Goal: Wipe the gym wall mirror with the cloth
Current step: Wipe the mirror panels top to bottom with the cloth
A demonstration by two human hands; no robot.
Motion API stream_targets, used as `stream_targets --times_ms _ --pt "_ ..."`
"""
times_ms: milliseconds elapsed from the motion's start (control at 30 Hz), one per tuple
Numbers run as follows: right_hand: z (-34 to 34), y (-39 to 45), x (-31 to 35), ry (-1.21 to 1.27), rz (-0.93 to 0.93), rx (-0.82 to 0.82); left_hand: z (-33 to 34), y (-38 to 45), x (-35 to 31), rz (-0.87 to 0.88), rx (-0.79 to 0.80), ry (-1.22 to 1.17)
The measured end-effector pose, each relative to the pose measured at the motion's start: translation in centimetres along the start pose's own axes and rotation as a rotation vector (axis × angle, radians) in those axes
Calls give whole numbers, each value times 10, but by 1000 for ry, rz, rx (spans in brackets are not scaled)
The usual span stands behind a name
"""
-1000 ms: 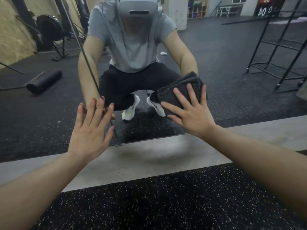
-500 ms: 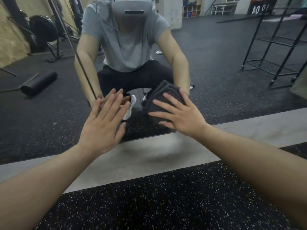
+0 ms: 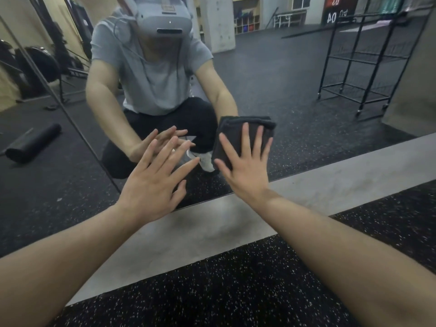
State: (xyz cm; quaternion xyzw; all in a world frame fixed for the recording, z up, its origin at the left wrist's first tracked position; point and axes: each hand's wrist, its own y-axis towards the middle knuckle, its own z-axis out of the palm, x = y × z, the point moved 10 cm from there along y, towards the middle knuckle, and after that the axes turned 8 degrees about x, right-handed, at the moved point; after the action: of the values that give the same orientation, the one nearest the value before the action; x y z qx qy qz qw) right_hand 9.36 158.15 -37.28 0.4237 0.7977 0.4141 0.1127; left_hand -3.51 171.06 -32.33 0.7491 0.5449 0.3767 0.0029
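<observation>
So I'm crouched low in front of the big gym wall mirror (image 3: 295, 90), working the bottom strip. My left hand (image 3: 153, 185) is up with fingers spread and straight, holding nothing; its fingertips look like they're at the glass, though I can't tell for sure that they're actually touching. Just to the right of it, my right hand (image 3: 245, 166) has its fingers fanned out flat, pressing the folded dark grey terry cloth (image 3: 233, 131) against the mirror. The cloth sticks out above and to the left of my fingers, just above the mirror's bottom edge.

Below both hands there's the grey concrete ledge (image 3: 330, 182), then the black speckled rubber floor (image 3: 236, 291).

For this bit, I reckon the trick is keeping the palm pressure even so the whole fold stays flat, overlapping each pass, and running right down to the edge without dragging onto the dusty ledge. Also probably smart to keep the bare left hand off the glass, or it'll leave prints.
</observation>
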Motion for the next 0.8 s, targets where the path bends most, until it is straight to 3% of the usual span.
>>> stream_targets --times_ms 67,133,333,400,467,633,700,800 --pt "-6 2 -7 10 -41 -3 3 4 -5 12 11 8" --pt "-17 11 -36 64 52 -26 3 9 -12 28 7 13" --pt "-38 18 -160 606 846 -101 -8 32 -27 59 -23 5" --pt "-38 15 -166 690 994 -117 -11 36 -29 68 -31 8" --pt "-40 19 -142 667 942 -116 -14 37 -28 78 -32 16" --pt "-20 10 -50 422 534 89 -19 33 -21 72 -51 27" --pt "-24 16 -66 457 581 58 -17 30 -21 86 -47 35" --pt "-40 25 -122 632 874 -86 -15 24 -23 91 -39 51"
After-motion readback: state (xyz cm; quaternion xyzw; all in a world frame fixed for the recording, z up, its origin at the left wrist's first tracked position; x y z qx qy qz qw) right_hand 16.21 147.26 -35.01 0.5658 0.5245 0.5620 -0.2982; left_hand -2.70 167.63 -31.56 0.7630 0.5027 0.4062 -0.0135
